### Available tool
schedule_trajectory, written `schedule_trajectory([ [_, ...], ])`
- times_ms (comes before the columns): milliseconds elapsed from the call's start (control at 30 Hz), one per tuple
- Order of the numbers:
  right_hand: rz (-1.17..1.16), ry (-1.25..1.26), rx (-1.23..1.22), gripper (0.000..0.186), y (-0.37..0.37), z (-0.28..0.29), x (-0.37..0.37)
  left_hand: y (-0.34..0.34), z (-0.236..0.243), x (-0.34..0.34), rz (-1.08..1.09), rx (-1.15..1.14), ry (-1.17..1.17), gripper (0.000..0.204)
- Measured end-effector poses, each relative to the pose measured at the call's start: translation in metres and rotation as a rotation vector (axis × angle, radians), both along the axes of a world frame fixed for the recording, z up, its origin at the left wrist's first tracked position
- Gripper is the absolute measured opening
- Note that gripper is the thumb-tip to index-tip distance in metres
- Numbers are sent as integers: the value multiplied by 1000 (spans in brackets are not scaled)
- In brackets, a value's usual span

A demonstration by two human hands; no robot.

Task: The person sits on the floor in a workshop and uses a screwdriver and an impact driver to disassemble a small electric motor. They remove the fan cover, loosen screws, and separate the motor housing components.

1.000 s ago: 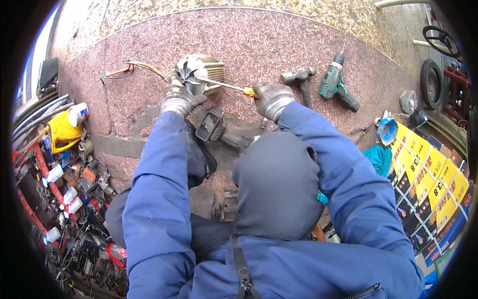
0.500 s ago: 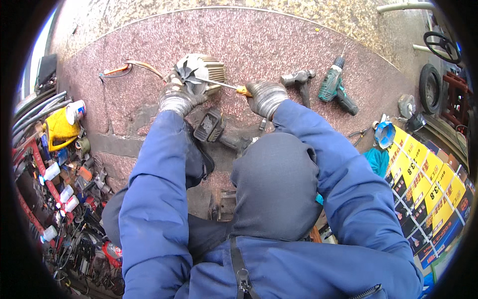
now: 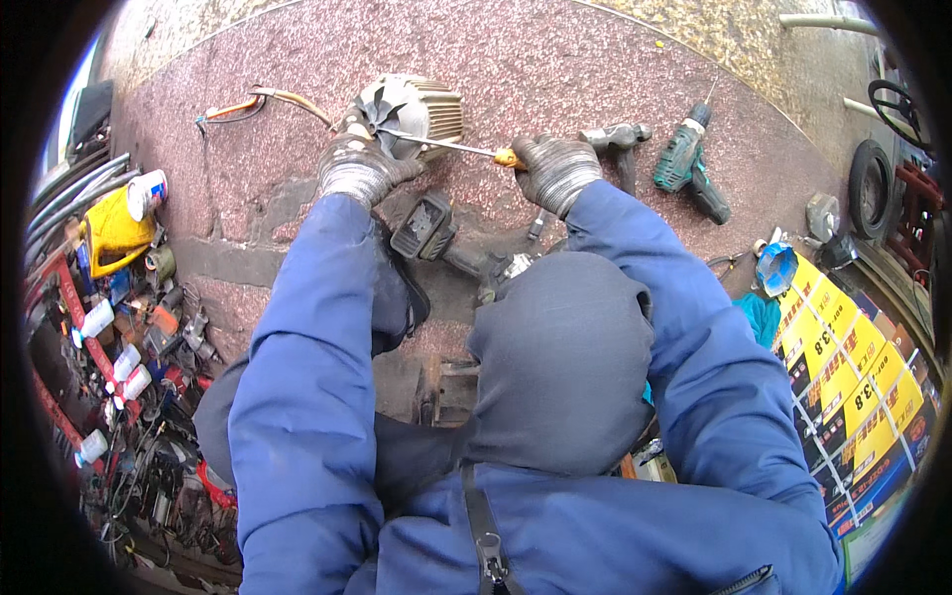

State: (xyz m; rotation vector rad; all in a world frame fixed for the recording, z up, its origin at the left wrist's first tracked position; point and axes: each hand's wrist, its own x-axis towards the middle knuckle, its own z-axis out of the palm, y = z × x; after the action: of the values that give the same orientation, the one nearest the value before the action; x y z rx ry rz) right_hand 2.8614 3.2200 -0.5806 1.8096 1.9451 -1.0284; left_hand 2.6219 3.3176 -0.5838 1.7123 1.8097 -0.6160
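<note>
Motor housing (image 3: 412, 111), a ribbed grey metal part with a fan, lies on the reddish stone slab (image 3: 555, 59) at about 11 o'clock of the view. My left hand (image 3: 359, 167), gloved, presses closed on its fan end. My right hand (image 3: 555, 171) is clenched around the yellow handle of a screwdriver (image 3: 446, 147), whose tip reaches into the fan. I judge the tip can slip off and hit the left glove, because the round housing may roll. At 9 o'clock the yellow jug (image 3: 111, 230) stands closed; its contents are hidden. Just above it lies a white spray can (image 3: 147, 193).
</note>
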Motion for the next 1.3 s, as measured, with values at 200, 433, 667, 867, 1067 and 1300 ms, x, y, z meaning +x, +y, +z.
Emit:
schedule_trajectory([
  [200,-91,28,-61,28,-2,18,7,-3,18,8,-34,88,-38,118],
  [433,-52,61,-68,25,7,18,-1,0,-9,-5,-173,111,-64,122],
  [667,-94,41,-79,24,-5,13,-4,0,-23,-7,-245,-52,55,125],
  [867,-50,49,-89,22,-10,28,6,1,-13,-11,38,18,-224,107],
  [1067,4,54,-37,23,0,9,1,-2,-1,-4,-2,82,-190,108],
  [1300,-10,13,-5,27,-2,12,4,0,22,7,-49,77,-116,122],
])
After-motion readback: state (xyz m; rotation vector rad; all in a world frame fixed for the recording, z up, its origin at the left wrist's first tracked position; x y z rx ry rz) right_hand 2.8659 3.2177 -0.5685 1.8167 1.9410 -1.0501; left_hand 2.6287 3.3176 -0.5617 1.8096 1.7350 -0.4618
